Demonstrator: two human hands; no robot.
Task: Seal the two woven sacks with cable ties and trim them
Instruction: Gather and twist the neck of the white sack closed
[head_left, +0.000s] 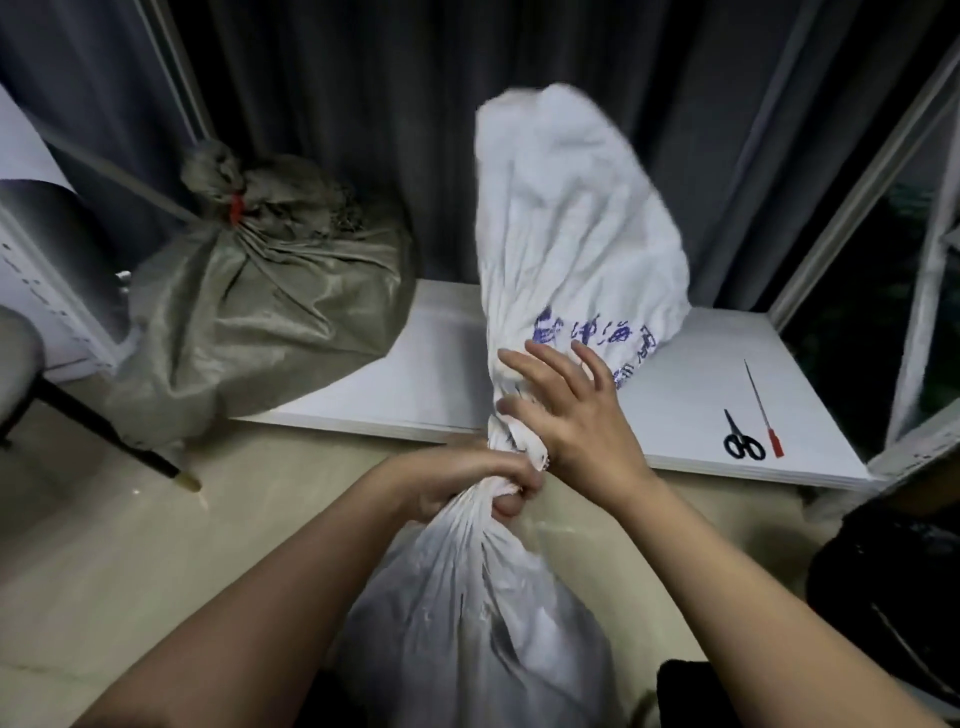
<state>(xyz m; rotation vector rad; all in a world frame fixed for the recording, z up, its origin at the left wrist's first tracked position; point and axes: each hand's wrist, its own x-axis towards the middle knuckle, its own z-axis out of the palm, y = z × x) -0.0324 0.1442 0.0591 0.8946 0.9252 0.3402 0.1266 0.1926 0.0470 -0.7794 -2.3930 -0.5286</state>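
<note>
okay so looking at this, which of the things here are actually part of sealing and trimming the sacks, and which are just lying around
Part of the job:
white sack, neck gripped by the left hand, right hand against it
grey-green sack, already tied with a red tie
red cable tie on the white platform
scissors beside it

Just lying about:
dark curtain
black item at right

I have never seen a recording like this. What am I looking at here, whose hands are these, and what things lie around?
There is one picture, from a camera on a person's head looking down. The left hand grips the twisted neck of a white sack; the right hand rests open on it. On the white platform lie scissors and a red cable tie. Behind, a grey sack is already tied with a red tie.
</note>
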